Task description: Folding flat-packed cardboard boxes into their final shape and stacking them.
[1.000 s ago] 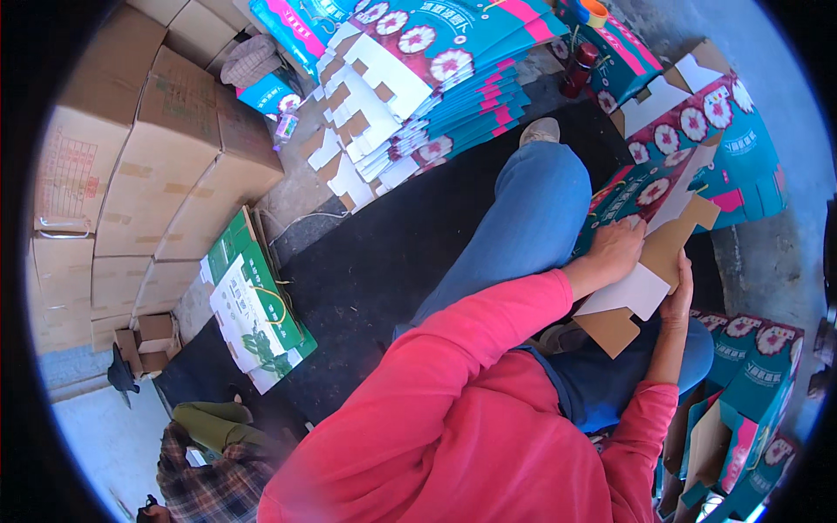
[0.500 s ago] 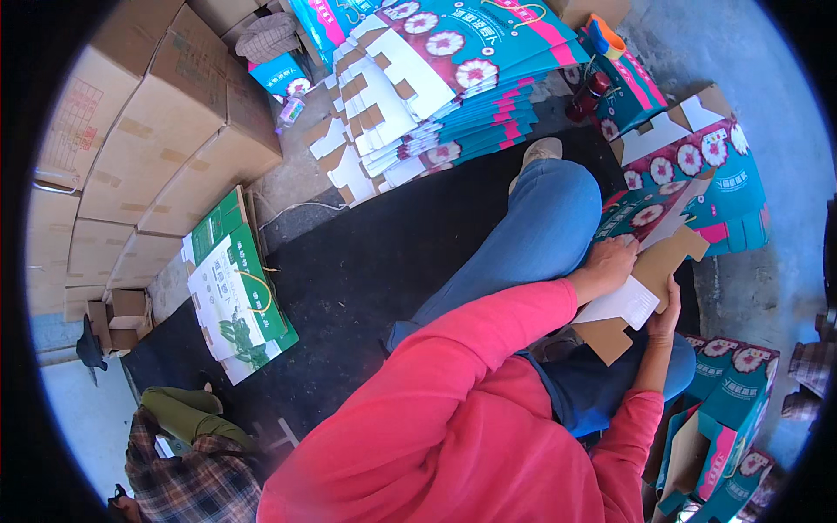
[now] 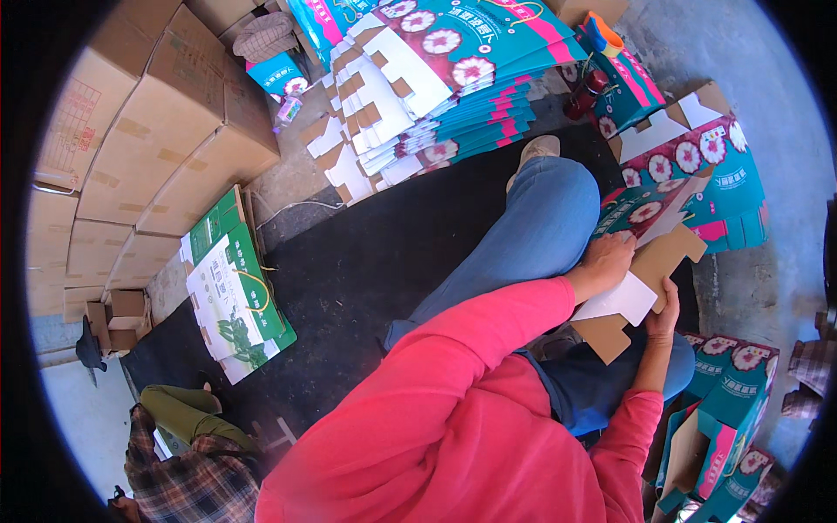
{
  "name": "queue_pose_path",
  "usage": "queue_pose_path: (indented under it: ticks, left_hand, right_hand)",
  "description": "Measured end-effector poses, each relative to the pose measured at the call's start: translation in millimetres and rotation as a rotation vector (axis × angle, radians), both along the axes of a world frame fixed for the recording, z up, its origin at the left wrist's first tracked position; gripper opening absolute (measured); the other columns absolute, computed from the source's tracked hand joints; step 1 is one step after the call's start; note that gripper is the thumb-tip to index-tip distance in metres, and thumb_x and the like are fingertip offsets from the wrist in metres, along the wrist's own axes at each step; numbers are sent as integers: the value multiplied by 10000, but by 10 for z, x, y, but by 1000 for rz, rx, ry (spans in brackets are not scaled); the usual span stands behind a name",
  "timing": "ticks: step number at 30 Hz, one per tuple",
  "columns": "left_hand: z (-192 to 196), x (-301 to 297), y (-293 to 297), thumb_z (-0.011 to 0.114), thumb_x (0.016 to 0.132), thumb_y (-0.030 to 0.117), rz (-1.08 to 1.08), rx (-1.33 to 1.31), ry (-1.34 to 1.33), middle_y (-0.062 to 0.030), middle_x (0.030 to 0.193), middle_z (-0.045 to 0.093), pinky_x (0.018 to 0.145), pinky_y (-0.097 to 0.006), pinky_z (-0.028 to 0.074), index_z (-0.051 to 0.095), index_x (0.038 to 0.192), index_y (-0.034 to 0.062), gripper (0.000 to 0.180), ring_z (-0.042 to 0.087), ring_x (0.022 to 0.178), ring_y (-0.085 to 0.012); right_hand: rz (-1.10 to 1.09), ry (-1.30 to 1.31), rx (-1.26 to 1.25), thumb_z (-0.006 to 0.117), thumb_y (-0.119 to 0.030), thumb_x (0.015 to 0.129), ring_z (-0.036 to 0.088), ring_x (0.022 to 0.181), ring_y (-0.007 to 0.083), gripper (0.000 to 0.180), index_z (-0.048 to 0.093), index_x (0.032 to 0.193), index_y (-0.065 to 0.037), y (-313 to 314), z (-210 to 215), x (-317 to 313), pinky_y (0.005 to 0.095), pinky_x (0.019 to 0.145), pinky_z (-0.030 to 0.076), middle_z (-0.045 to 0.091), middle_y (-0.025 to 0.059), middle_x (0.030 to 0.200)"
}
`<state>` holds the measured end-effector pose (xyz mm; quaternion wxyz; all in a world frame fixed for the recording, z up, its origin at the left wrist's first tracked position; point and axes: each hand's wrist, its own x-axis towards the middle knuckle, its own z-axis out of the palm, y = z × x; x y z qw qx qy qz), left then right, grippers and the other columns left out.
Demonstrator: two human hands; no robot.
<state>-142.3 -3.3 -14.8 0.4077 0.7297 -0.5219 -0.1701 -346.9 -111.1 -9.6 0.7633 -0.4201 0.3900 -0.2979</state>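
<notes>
Stacked cartons (image 3: 148, 139) far left; flat box blanks (image 3: 436, 78) piled ahead; folded box (image 3: 645, 279) on lap, between both hands.

I see bright, even daylight across the whole view, with colours strongly saturated. The pale concrete floor (image 3: 767, 113) at the upper right is nearly washed out. Shadows are soft and short. Focus is sharp at the centre. The fisheye bends the brown cartons (image 3: 131, 148) at the left, and a black ring closes every corner.
</notes>
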Motion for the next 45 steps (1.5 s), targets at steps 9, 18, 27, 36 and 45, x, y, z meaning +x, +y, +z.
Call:
queue_pose_path:
  ticks: [9,18,27,36,45]
  left_hand:
    - [-19,8,9,558,978,222,16,-22,16,-207,991,628,769,-534,503,602,1111,35,234,620,938,-398]
    - [62,16,16,550,983,226,22,-36,23,-196,1009,613,796,-526,506,596,1136,33,251,601,981,-394]
    - [61,0,17,536,996,222,0,-5,44,-203,1040,607,816,-520,498,576,1163,30,257,602,1001,-391]
    - [805,147,680,600,953,208,25,-435,-9,-208,1223,583,942,-466,494,522,1328,18,428,581,1129,-392]
    - [390,1435,2659,615,929,97,454,-315,-43,-178,1146,666,912,-411,522,654,1166,24,251,651,1054,-335]
  right_hand:
    - [-19,23,18,588,-301,987,621,1127,242,454,567,1324,2,-51,18,-71,389,988,485,639,114,1237]
    - [-60,61,-28,582,-312,992,621,1126,224,457,568,1334,-9,-138,30,-210,379,968,493,640,105,1235]
    - [-32,52,-54,565,-310,999,622,1122,220,468,567,1352,-1,-74,123,-120,371,968,493,642,100,1235]
    - [-24,57,-39,562,-315,999,623,1118,218,512,521,1403,-2,-73,81,-152,362,952,502,633,108,1249]
    - [-17,77,-61,613,-312,982,638,1053,210,393,593,1257,-32,-91,125,-61,363,888,516,657,87,1158]
